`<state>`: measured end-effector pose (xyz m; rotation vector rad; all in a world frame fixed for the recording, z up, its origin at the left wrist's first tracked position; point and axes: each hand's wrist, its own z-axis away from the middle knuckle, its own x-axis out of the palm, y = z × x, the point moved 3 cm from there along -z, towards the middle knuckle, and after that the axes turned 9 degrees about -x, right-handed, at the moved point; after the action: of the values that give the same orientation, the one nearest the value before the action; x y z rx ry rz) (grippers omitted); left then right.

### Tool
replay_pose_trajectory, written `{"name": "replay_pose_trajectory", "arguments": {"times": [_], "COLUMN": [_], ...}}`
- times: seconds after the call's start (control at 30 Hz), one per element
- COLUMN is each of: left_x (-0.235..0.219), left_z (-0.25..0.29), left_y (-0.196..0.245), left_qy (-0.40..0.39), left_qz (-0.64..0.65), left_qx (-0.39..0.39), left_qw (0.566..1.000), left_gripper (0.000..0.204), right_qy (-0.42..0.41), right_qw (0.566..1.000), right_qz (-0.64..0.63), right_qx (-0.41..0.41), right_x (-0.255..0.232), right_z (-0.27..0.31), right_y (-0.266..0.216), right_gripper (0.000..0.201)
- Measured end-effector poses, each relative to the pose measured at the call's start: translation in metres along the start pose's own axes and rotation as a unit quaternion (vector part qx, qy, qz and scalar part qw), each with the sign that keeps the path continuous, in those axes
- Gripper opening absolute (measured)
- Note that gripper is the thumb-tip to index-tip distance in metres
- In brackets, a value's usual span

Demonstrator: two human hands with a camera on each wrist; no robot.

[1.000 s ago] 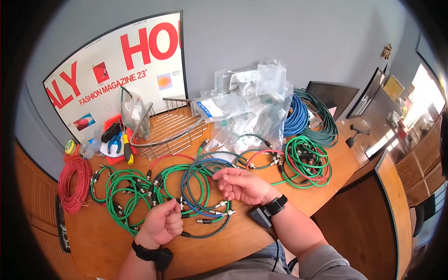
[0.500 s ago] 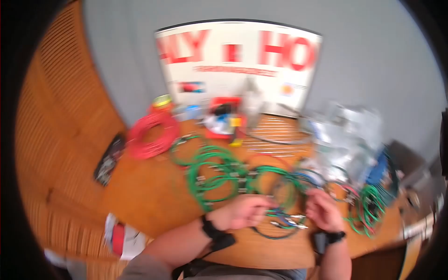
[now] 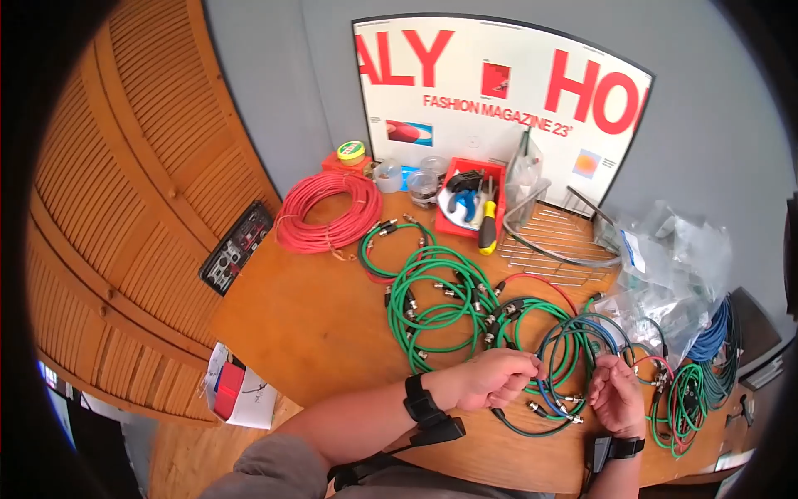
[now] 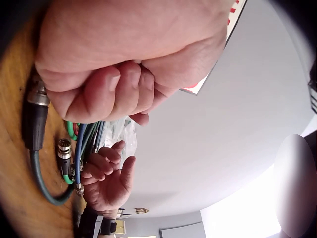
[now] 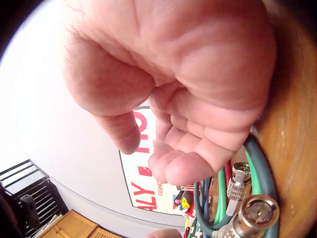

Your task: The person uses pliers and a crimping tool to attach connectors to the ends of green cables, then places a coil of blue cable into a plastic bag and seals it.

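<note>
My left hand (image 3: pixel 497 381) hovers low over the near side of the wooden table, its fingers curled in and the thumb against them, with nothing showing in the grasp. Beside it my right hand (image 3: pixel 617 395) has loosely bent fingers and a bare palm. Between the two hands lies a coil of blue and dark green cables (image 3: pixel 543 339) with metal BNC connectors. A black-sleeved connector (image 4: pixel 37 124) is on the table beneath the left hand. Close to the right fingers in the right wrist view is a silver BNC connector (image 5: pixel 257 213). Green cable coils (image 3: pixel 391 316) lie beyond the left hand.
A red cable coil (image 3: pixel 291 229) sits at the back left. Behind are a red tool bin (image 3: pixel 449 223), a yellow-black screwdriver (image 3: pixel 488 231), a wire rack (image 3: pixel 553 241) and clear plastic bags (image 3: pixel 673 274). Another green coil (image 3: pixel 686 374) is at right.
The head view has swung left, bringing louvred doors and the table's left end into sight. Both hands stay near the blue and dark green coil, little changed in shape.
</note>
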<state>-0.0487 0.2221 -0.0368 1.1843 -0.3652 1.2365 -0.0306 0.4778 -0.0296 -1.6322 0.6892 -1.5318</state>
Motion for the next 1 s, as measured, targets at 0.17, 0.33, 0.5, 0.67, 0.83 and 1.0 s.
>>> {"name": "replay_pose_trajectory", "arguments": {"times": [0.17,0.33,0.5,0.67,0.83,1.0], "left_x": [-0.005,0.004,0.006,0.004,0.005,0.008], "left_z": [-0.003,-0.002,0.006,0.006,0.005,0.005], "left_y": [-0.003,0.002,0.005,0.003,0.001,0.000], "left_qy": [-0.030,0.005,0.039,0.047,-0.006,0.049], "left_qz": [0.072,0.030,0.041,0.039,0.022,0.031], "left_qx": [-0.021,-0.002,-0.004,-0.013,-0.024,-0.013], "left_qw": [0.997,1.000,0.998,0.998,0.999,0.998], "left_gripper": [0.013,0.015,0.025,0.031,0.033,0.029], "right_qy": [-0.015,-0.026,-0.022,-0.044,-0.029,-0.028], "right_qw": [0.999,0.999,0.999,0.998,0.999,0.999], "right_qz": [-0.006,-0.007,-0.005,0.004,0.011,0.020], "right_qx": [0.047,0.045,0.044,0.043,0.041,0.039], "right_x": [-0.004,-0.003,0.000,0.001,0.002,0.002], "right_z": [0.003,0.003,0.002,0.003,0.002,0.002], "right_y": [-0.002,-0.004,-0.003,-0.006,-0.005,-0.005], "right_gripper": [0.030,0.029,0.029,0.029,0.029,0.029]}}
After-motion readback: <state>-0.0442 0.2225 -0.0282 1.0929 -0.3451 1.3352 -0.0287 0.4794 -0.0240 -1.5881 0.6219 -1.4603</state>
